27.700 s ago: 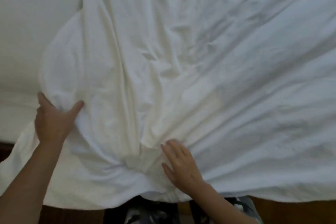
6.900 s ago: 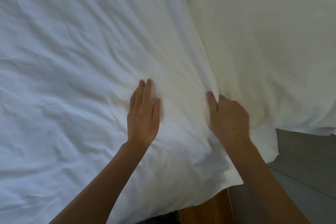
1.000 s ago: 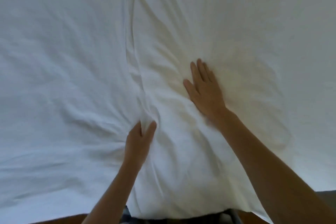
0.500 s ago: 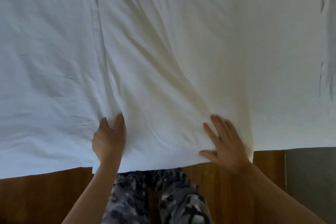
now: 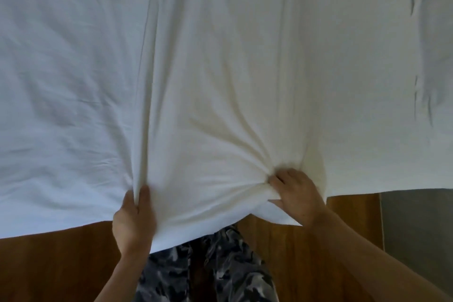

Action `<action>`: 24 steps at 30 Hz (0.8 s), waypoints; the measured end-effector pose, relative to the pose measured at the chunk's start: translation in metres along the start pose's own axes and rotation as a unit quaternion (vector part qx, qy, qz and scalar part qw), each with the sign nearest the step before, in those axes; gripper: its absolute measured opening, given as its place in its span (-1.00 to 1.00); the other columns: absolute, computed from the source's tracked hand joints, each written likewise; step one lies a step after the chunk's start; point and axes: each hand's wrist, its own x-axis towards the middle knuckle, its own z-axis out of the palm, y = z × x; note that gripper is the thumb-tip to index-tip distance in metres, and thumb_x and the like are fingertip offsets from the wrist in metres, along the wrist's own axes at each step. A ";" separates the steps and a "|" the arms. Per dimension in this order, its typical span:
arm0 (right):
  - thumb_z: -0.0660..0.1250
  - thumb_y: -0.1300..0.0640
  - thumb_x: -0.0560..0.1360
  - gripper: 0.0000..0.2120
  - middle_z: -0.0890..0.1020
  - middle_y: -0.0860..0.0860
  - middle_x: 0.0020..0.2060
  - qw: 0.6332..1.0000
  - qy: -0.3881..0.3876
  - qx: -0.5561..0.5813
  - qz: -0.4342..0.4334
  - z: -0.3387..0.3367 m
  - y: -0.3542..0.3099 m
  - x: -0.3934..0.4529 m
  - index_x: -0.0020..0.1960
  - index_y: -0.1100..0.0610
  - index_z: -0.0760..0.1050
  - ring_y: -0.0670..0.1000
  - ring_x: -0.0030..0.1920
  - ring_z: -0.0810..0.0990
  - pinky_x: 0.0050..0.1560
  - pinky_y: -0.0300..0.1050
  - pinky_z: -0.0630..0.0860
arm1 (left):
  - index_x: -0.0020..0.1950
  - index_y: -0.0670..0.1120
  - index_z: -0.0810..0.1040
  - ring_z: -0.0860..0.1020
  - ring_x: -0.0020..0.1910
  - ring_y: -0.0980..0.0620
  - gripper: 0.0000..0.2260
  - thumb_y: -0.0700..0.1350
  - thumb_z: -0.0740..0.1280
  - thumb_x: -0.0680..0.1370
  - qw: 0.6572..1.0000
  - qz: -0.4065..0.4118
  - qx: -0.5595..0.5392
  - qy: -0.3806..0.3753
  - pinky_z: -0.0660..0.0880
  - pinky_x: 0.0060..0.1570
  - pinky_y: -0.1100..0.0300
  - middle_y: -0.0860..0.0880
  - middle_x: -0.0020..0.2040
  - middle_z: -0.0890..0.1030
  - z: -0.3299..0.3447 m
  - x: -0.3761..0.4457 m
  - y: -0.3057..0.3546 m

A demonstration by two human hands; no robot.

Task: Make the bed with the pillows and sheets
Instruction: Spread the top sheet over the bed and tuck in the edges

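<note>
- Seen from above, a bed (image 5: 73,191) fills the upper two thirds of the view, covered by a white, softly wrinkled fabric sheet (image 5: 220,56) whose lower edge hangs over the near side of the bed.
- At the near edge, left of centre, the left hand (image 5: 133,220) pinches a vertical fold of the white sheet between thumb and curled fingers, knuckles toward the camera.
- Right of centre on the same edge, the right hand (image 5: 296,193) has its fingers curled into a bunched gather of the sheet, with creases fanning upward and outward from the grip.
- Between the two hands the sheet edge sags in a shallow curve, a little below the rest of the hem.
- A long straight crease runs up the sheet from the left hand toward the far edge of the bed.
- Near the right edge of the bed, a line of small puckers (image 5: 415,86) runs up the fabric; what causes them cannot be told.
- Below the hem, a brown wooden floor (image 5: 56,265) shows on both sides of the person.
- At the lower right corner, a grey panel of floor (image 5: 416,223) meets the wood.
- Between the forearms, the person's legs in grey camouflage-print trousers (image 5: 208,272) stand close against the near edge of the bed.
</note>
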 end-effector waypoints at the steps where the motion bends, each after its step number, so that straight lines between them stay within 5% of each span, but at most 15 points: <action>1: 0.53 -0.14 0.21 -0.57 0.59 0.08 -0.22 0.999 -0.045 -0.007 0.007 0.003 -0.003 0.002 -0.12 0.15 0.56 0.12 -0.24 0.58 -0.20 -0.07 0.55 | 0.09 -0.16 0.49 0.55 -0.28 -0.23 -0.49 0.26 0.06 0.58 1.000 -0.006 0.009 0.008 0.54 -0.22 -0.09 -0.17 -0.25 0.58 0.002 0.001 -0.001; 3: 0.44 -0.32 0.24 -0.46 0.59 0.06 -0.13 0.994 -0.108 -0.019 0.023 0.002 -0.005 0.003 -0.05 0.12 0.56 0.10 -0.13 0.57 -0.06 -0.03 0.55 | 0.25 -0.16 0.43 0.57 -0.15 -0.30 -0.52 0.22 0.16 0.59 0.998 -0.048 0.017 0.034 0.46 -0.19 -0.04 -0.27 -0.08 0.61 0.007 0.007 0.003; 6: 0.10 -0.36 0.50 -0.44 0.56 0.08 -0.03 0.998 -0.063 0.023 0.013 -0.010 -0.005 -0.005 0.05 0.12 0.52 0.13 -0.04 0.52 0.05 0.00 0.42 | 0.32 -0.23 0.36 0.53 0.05 -0.35 -0.52 0.04 0.29 0.52 0.991 -0.040 -0.004 0.127 0.45 -0.02 -0.14 -0.29 0.14 0.53 0.007 0.009 0.011; 11: 0.05 -0.14 0.62 -0.57 0.47 0.24 0.29 0.990 0.101 -0.002 0.103 -0.032 0.009 0.035 0.33 0.12 0.34 0.26 0.27 0.43 0.28 0.13 0.33 | 0.39 -0.28 0.33 0.32 0.35 -0.28 -0.53 -0.15 0.27 0.52 0.952 0.236 -0.010 0.196 0.27 0.34 -0.14 -0.32 0.39 0.36 0.019 0.026 0.047; 17: -0.05 -0.14 0.63 -0.46 0.18 0.22 0.51 0.962 0.082 -0.011 0.260 -0.021 0.004 0.105 0.55 0.07 0.11 0.26 0.50 0.13 0.47 0.23 0.06 | 0.46 -0.14 0.37 0.17 0.51 -0.27 -0.61 -0.06 0.16 0.64 0.828 0.543 0.130 0.046 0.08 0.48 -0.19 -0.28 0.51 0.24 0.062 0.032 0.120; 19: -0.10 -0.14 0.63 -0.44 0.11 0.17 0.54 0.947 0.041 0.012 0.318 0.002 0.005 0.084 0.56 0.07 0.04 0.21 0.53 0.05 0.47 0.29 0.04 | 0.48 -0.11 0.36 0.18 0.52 -0.24 -0.58 0.01 0.09 0.65 0.827 0.530 0.184 0.028 0.08 0.48 -0.20 -0.24 0.53 0.23 0.072 0.043 0.099; 24: -0.17 -0.16 0.64 -0.42 -0.05 0.16 0.55 0.890 0.001 0.054 0.453 0.031 0.002 -0.005 0.58 0.04 -0.16 0.23 0.54 -0.06 0.47 0.29 0.06 | 0.58 -0.13 0.13 0.03 0.56 -0.19 -0.46 0.09 -0.05 0.65 0.914 0.346 0.205 0.044 -0.09 0.53 -0.03 -0.20 0.57 0.09 0.047 0.046 0.003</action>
